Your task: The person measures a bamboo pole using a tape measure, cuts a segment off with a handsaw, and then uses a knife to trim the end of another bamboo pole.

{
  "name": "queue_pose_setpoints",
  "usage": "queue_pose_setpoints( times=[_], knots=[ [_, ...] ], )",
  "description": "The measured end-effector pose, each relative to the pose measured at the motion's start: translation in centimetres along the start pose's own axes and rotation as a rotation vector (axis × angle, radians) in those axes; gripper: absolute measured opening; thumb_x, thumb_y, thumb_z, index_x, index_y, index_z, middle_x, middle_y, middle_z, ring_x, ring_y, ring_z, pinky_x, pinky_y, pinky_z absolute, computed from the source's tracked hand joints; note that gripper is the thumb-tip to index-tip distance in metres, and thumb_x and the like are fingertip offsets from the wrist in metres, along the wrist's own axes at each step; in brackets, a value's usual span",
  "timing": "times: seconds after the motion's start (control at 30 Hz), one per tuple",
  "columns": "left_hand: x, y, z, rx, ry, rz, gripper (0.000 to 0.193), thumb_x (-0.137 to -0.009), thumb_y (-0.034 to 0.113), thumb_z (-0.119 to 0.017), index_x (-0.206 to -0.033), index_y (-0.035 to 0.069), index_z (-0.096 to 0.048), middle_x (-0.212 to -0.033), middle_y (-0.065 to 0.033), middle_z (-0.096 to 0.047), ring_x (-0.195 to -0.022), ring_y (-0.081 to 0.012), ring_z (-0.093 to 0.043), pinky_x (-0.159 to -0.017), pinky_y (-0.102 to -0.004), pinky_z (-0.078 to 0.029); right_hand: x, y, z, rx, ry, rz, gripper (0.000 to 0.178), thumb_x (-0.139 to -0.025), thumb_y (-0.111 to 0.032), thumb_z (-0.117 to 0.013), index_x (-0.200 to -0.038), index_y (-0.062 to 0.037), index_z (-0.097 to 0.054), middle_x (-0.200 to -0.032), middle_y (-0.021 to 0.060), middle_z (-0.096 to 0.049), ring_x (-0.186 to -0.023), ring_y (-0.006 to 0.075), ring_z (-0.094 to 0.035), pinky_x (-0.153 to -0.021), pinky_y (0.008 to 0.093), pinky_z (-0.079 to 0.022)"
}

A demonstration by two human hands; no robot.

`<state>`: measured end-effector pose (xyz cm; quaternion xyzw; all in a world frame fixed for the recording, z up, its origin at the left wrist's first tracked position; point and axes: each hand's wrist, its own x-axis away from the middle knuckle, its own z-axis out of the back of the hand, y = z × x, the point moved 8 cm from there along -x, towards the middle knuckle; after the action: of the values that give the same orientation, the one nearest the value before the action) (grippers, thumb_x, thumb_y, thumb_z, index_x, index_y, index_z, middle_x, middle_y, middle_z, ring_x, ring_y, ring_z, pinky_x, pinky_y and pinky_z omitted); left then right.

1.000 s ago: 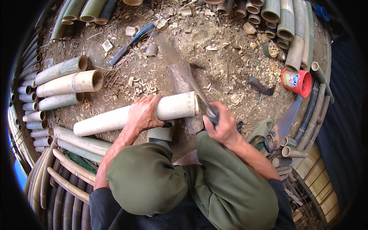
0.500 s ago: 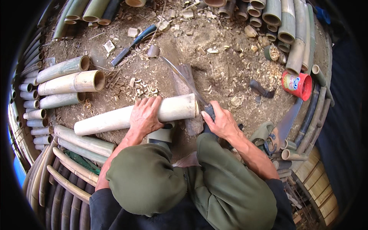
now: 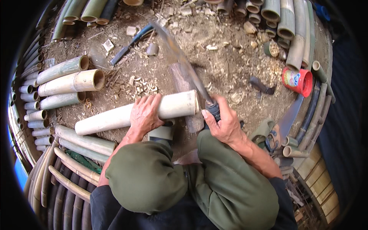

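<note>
My left hand (image 3: 146, 114) is clamped over the middle of a pale, peeled bamboo section (image 3: 174, 105), which lies slanted in front of my knees. Its right end sits over a worn wooden block (image 3: 194, 122) on the ground. In my right hand (image 3: 228, 124), closed around a dark handle, is a machete (image 3: 191, 69) with a long blade pointing up and away to the left. The blade is blurred and passes close by the bamboo's right end; I cannot tell whether they touch.
Cut bamboo lengths (image 3: 63, 71) lie stacked at left, with more (image 3: 285, 27) at far right. A long blue-and-dark tool (image 3: 130, 45) lies on the dirt beyond my hands. Toward the right are a short dark tool (image 3: 262, 86), a red tub (image 3: 297, 81) and a handsaw (image 3: 287, 119).
My right hand has risen slightly with the machete, its blade swinging farther up and away. The bamboo's right end has tipped up a little, with my left hand still on it.
</note>
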<state>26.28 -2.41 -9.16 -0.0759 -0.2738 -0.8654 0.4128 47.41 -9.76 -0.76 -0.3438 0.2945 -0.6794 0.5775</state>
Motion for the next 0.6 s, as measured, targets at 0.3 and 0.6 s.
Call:
queue_pose_setpoints(
  times=[0.3, 0.6],
  knots=[
    [0.8, 0.5, -0.5, -0.071, 0.151, -0.031, 0.078, -0.059, 0.025, -0.085, -0.127, 0.006, -0.052, -0.118, -0.0123, -0.061, -0.110, -0.0302, -0.059, -0.096, -0.0439, -0.044, 0.4, 5.4, -1.9, 0.035, -0.215, -0.213, 0.035, -0.095, -0.023, -0.063, -0.118, -0.0006, -0.050, -0.083, 0.0246, -0.067, -0.077, 0.0460, -0.068, -0.063, 0.0494, -0.056],
    [1.1, 0.7, -0.7, -0.166, 0.244, -0.058, 0.084, -0.059, 0.029, -0.088, -0.131, 0.006, -0.052, -0.121, -0.0107, -0.060, -0.112, -0.0298, -0.058, -0.098, -0.0440, -0.043, 0.3, 6.7, -3.2, 0.245, -0.280, -0.178, 0.039, -0.096, -0.029, -0.065, -0.116, 0.0012, -0.051, -0.082, 0.0232, -0.067, -0.073, 0.0346, -0.073, -0.056, 0.0395, -0.056]
  ],
)
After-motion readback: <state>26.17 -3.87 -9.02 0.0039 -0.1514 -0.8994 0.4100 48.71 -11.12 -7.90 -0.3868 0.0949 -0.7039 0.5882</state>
